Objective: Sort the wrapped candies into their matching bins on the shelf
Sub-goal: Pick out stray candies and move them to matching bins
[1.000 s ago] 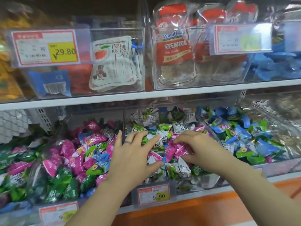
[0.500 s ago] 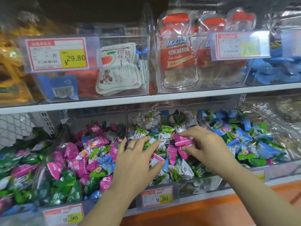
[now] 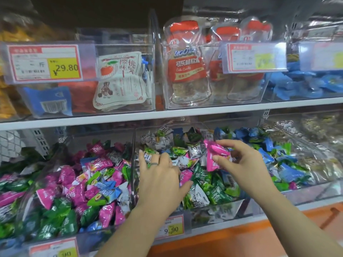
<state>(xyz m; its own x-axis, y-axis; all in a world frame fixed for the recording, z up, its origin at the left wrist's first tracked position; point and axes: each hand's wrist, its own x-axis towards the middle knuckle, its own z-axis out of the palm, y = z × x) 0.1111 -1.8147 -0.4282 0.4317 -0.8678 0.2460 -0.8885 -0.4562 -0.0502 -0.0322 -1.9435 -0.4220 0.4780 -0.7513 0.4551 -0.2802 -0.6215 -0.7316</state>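
Pink-wrapped candy (image 3: 216, 156), roughly upright, is pinched between thumb and fingers of the right hand (image 3: 246, 164) and held just above the middle bin (image 3: 222, 210). The left hand (image 3: 159, 175) is laid flat, fingers spread, on that bin's mixed candies. The mostly pink left bin (image 3: 96, 236) lies leftward, beyond the left hand, which is judged nearer; a cross-reach or handover is called for.

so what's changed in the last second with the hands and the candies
The right hand has pinched pink candies out of the middle bin and lifted them above the rest; a second ago it was down among the wrappers. The left hand stays spread on the wrappers in the same bin.
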